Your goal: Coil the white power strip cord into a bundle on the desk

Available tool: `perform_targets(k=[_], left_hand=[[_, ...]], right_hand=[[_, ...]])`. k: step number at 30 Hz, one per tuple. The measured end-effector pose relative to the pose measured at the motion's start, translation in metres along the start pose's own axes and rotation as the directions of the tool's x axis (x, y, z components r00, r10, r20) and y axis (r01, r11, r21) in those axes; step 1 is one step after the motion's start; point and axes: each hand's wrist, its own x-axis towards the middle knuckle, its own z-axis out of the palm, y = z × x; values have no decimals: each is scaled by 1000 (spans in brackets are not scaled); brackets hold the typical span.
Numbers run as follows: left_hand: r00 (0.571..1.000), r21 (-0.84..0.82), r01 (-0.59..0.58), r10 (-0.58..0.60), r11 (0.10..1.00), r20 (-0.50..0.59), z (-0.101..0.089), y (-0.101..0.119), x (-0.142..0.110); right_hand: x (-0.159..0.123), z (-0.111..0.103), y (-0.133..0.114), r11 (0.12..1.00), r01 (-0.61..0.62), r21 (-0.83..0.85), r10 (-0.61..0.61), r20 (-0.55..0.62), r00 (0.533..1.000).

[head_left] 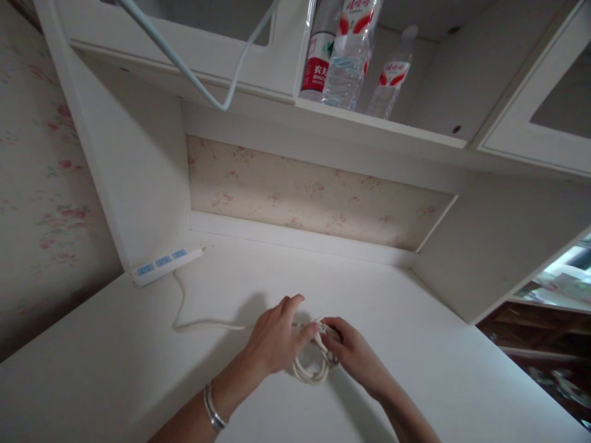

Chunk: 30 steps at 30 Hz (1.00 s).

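A white power cable is looped into a coil over the white desktop. My right hand is closed on the right side of this coil, its fingers curled round the strands and partly hidden. My left hand is at the coil's left with thumb and fingers apart. Its thumb tip reaches the top of the loops, close to my right fingertips. From beneath my left hand the cable runs left across the desk to a white power strip with blue socket faces.
The desk ends at a low back board and side panels. Above it, a cabinet shelf holds several plastic bottles. A pale blue bent rod or tube hangs at upper left. Other shelves stand at right.
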Motion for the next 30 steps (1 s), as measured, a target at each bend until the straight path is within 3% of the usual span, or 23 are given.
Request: perform_targets(k=[6,11,19,23,27,30], left_hand=[[993,98,-114,109,989,51,1,2,-7],[995,102,-86,91,991,-46,3,5,-11],[992,20,-116,117,993,-51,9,1,-9],[991,30,-113,115,993,-67,11,-1,-7],[993,129,-110,115,986,-28,9,-5,-5],[981,165,-190,180,968,72,8,-11,-3]], right_hand=[[18,22,-8,956,233,-179,-248,-68,966],[21,24,-22,875,359,-324,-409,-100,907],[24,18,-21,922,304,-241,-352,-193,916],[27,18,-17,893,335,-301,-404,-204,892],[24,3,-26,895,281,-346,-332,-97,938],[20,-19,-37,901,259,-347,-258,48,965]])
